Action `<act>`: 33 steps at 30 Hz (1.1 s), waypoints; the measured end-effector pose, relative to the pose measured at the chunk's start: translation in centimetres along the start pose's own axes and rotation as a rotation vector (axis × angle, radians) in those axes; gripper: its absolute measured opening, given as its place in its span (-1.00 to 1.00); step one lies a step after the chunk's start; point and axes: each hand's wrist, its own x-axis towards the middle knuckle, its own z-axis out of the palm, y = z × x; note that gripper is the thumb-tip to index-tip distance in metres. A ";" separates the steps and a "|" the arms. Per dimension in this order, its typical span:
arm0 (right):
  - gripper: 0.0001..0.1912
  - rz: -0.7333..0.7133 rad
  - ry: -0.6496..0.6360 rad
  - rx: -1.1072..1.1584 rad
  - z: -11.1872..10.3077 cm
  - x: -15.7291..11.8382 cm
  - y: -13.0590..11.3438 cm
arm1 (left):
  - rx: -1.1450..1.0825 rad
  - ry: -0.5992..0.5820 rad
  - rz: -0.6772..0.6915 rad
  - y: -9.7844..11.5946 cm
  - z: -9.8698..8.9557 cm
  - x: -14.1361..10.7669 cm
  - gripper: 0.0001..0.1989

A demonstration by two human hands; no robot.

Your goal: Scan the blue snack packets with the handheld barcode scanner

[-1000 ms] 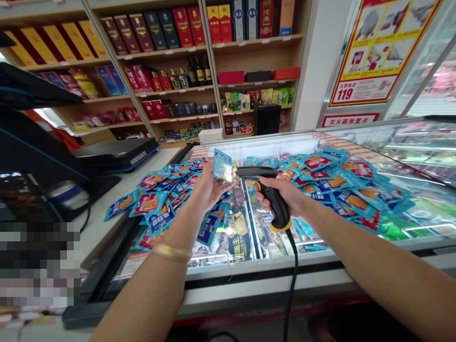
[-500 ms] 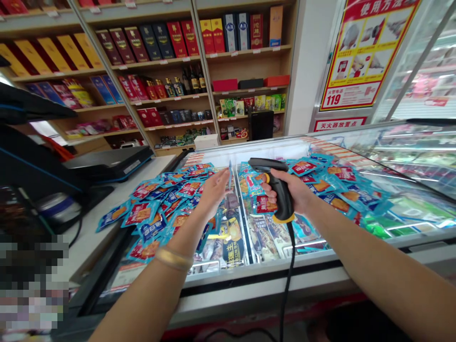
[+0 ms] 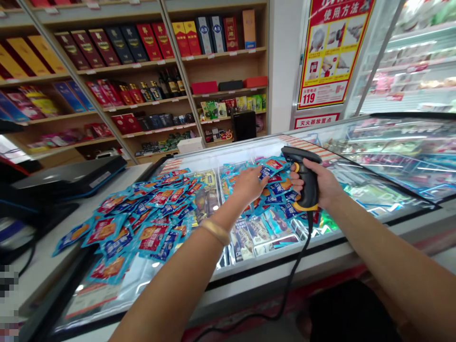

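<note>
My left hand (image 3: 249, 185) is lowered palm-down onto a heap of blue foil snack packets (image 3: 270, 190) on the freezer, its fingers touching them. I cannot tell whether it pinches a packet. My right hand (image 3: 315, 180) grips a black and yellow barcode scanner (image 3: 308, 183) by its handle, just right of that heap. A black cable (image 3: 297, 261) hangs from the scanner's base. A larger spread of the same blue and red packets (image 3: 142, 232) lies further left, across the counter and the freezer's edge. A gold bangle (image 3: 215, 232) circles my left wrist.
A glass-topped freezer (image 3: 384, 161) with packaged goods inside stretches right. Wooden shelves (image 3: 149, 66) of boxes and bottles stand behind it. A dark flat device (image 3: 71, 178) sits on the white counter (image 3: 39, 280) at left. A red and yellow poster (image 3: 331, 54) hangs on the pillar.
My view has swung left, so the scene shifts right. My left hand has dropped from holding a packet upright to the heap. The scanner stays in my right hand.
</note>
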 end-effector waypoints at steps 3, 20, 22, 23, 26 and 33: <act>-0.84 0.007 0.003 0.017 -0.4 -0.2 -0.1 | 0.091 -0.033 0.034 -0.2 0.4 -0.1 -0.60; -0.79 0.155 -0.237 -0.064 10.5 2.1 5.3 | 0.399 0.214 -0.228 -10.6 -13.0 -6.3 -0.48; -0.78 0.218 -0.293 -0.068 12.3 2.9 6.8 | 0.535 0.210 -0.329 -12.2 -14.4 -7.4 -0.46; -0.78 0.247 -0.317 -0.075 13.0 3.2 7.5 | 0.585 0.203 -0.381 -12.8 -14.8 -7.9 -0.45; -0.78 0.300 -0.346 -0.076 14.2 3.9 9.4 | 0.682 0.174 -0.471 -14.1 -15.4 -8.9 -0.43; -0.80 0.350 -0.300 -0.079 12.2 4.2 11.3 | 0.740 0.116 -0.494 -14.3 -15.9 -9.1 -0.46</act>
